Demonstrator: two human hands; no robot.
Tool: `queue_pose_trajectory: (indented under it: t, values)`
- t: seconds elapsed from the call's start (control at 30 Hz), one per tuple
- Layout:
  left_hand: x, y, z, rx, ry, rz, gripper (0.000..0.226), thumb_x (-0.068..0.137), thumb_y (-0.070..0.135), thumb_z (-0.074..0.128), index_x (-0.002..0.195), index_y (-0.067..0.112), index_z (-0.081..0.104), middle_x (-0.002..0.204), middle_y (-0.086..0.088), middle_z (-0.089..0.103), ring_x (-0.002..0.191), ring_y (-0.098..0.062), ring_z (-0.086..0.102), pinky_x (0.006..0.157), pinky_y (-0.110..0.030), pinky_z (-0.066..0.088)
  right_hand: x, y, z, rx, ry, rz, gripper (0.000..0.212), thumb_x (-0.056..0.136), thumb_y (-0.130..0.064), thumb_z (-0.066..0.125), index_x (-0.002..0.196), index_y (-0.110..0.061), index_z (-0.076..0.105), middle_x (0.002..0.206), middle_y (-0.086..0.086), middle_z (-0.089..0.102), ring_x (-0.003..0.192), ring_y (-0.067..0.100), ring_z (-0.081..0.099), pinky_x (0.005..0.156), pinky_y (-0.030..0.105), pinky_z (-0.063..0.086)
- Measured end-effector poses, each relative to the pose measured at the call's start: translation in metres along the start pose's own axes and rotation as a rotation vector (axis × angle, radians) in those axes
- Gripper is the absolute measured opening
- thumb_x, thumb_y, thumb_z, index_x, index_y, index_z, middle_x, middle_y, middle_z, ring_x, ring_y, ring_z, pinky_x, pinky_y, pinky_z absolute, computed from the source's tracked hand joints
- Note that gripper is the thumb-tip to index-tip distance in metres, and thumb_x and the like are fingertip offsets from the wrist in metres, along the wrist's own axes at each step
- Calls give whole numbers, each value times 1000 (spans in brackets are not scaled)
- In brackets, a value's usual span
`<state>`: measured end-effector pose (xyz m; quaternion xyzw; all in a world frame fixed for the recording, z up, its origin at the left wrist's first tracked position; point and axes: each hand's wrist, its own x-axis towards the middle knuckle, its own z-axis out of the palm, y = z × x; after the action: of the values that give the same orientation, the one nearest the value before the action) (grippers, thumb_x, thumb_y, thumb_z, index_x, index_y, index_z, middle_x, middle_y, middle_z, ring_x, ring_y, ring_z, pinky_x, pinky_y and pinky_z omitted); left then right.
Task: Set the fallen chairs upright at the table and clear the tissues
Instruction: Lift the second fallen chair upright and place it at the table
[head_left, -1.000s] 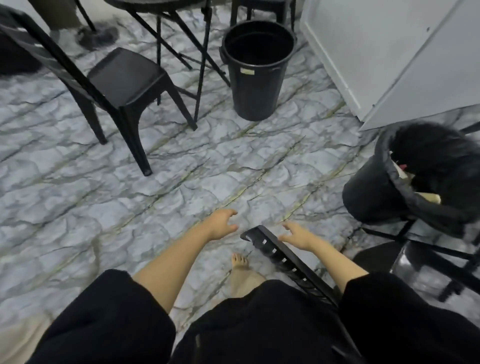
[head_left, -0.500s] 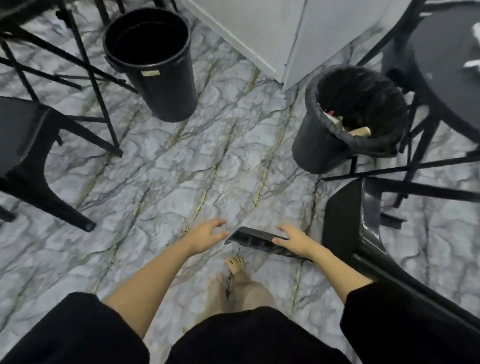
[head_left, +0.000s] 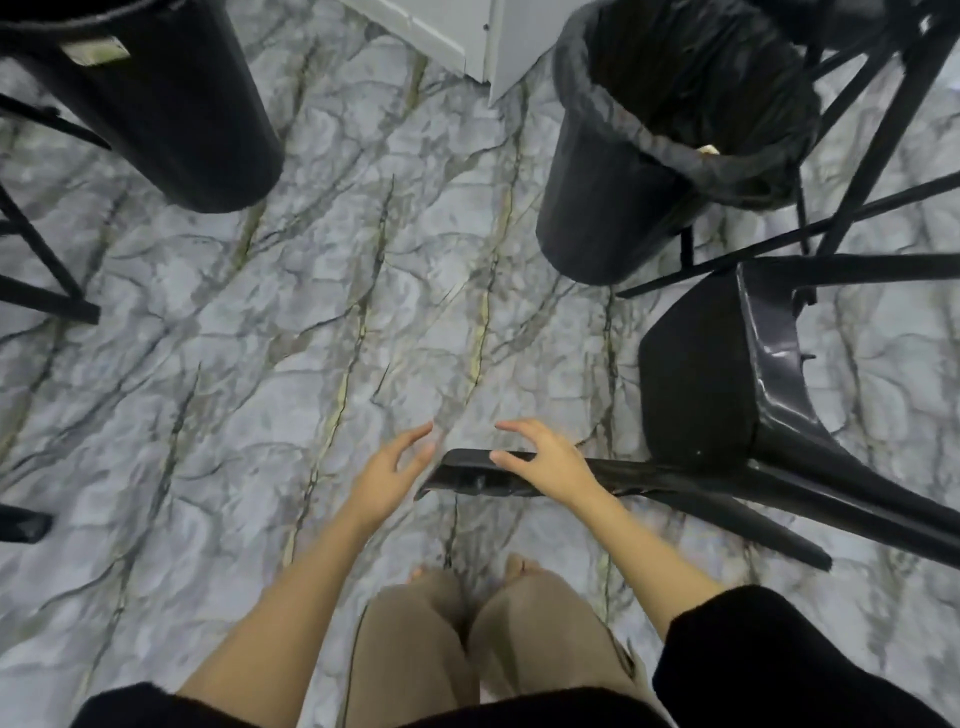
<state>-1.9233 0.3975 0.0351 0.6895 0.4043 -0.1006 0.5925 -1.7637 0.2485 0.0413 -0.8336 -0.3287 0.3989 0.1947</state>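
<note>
Both hands open; fallen chair backrest seemingly under right.

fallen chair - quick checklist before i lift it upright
1. Right hand on the fallen chair backrest: ok, resting on it, fingers spread, not yet closed.
2. Left hand gripping: not ok, open beside the backrest end, apart from it.
3. Floor ahead clear to swing: ok.
4. Lined bin clearance: not ok, close to the seat.
5. Chair legs free of the table frame: cannot tell, bars overlap.
6. Bare feet clear of the backrest: cannot tell.
</note>
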Motion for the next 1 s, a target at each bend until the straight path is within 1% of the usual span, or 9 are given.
queue_pose_trajectory:
  t: [0.13, 0.23, 0.3, 0.4, 0.5, 0.6, 0.7, 0.9, 1.0]
  values:
    - [32, -39, 27, -79, -68, 69, 31, 87, 50, 48, 117, 44, 51, 131, 7, 52, 123, -7, 44, 96, -19, 38, 28, 17, 34, -26, -6, -75, 49, 87, -51, 55, 130, -29, 50, 140, -7, 51, 129, 14, 46, 102, 36, 41]
    - [47, -60, 45, -120, -64, 103, 19, 92, 33, 51, 106, 45, 57, 111, 16, 64, 106, 5, 57, 97, -25, 45, 34, 23, 44, -68, 60, -164, 39, 88, -49, 55, 121, -29, 60, 125, -9, 64, 114, 10, 58, 82, 26, 48]
    - [50, -67, 52, -146, -43, 117, 21, 85, 45, 52, 104, 40, 60, 101, 21, 69, 101, 6, 60, 89, -17, 48, 33, 26, 46, -83, 95, -212, 36, 88, -48, 56, 119, -30, 61, 119, -11, 68, 105, 9, 63, 69, 19, 44]
    - [49, -67, 56, -171, -12, 111, 34, 75, 55, 49, 101, 37, 61, 96, 24, 69, 95, 3, 62, 82, -14, 50, 30, 27, 52, -119, 154, -243, 37, 88, -45, 58, 119, -26, 62, 117, -7, 69, 101, 13, 65, 69, 20, 40]
    - [43, -63, 59, -186, 9, 119, 38, 74, 61, 50, 101, 37, 60, 101, 11, 68, 97, -4, 63, 85, -20, 51, 26, 25, 57, -75, 238, -236, 35, 84, -42, 65, 111, -20, 67, 107, -3, 74, 95, 14, 68, 73, 23, 46]
    - [33, -56, 61, -206, -11, 116, 32, 77, 55, 49, 99, 35, 61, 102, 3, 67, 100, -16, 64, 90, -32, 52, 19, 25, 57, -65, 289, -232, 33, 79, -43, 70, 102, -19, 71, 95, -1, 77, 86, 16, 70, 73, 30, 53]
    - [15, -45, 64, -212, -12, 132, 26, 82, 47, 52, 100, 31, 62, 100, 7, 67, 97, -8, 63, 90, -30, 52, 2, 20, 49, -71, 315, -249, 36, 76, -49, 67, 95, -19, 72, 86, 0, 78, 78, 17, 71, 67, 35, 57]
    - [-37, 21, 47, -237, 30, 173, 12, 91, 24, 55, 93, 34, 61, 97, 4, 67, 86, 9, 62, 76, -5, 47, -46, -22, 3, -17, 434, -307, 49, 71, -57, 55, 90, -16, 74, 82, -2, 78, 73, 12, 70, 63, 26, 57]
    - [-74, 59, 31, -245, 94, 231, 18, 86, 38, 57, 98, 27, 66, 100, -3, 68, 94, -5, 63, 84, -17, 51, -74, -53, -24, 25, 494, -348, 48, 70, -54, 58, 87, -12, 74, 79, 2, 78, 70, 13, 70, 65, 20, 51]
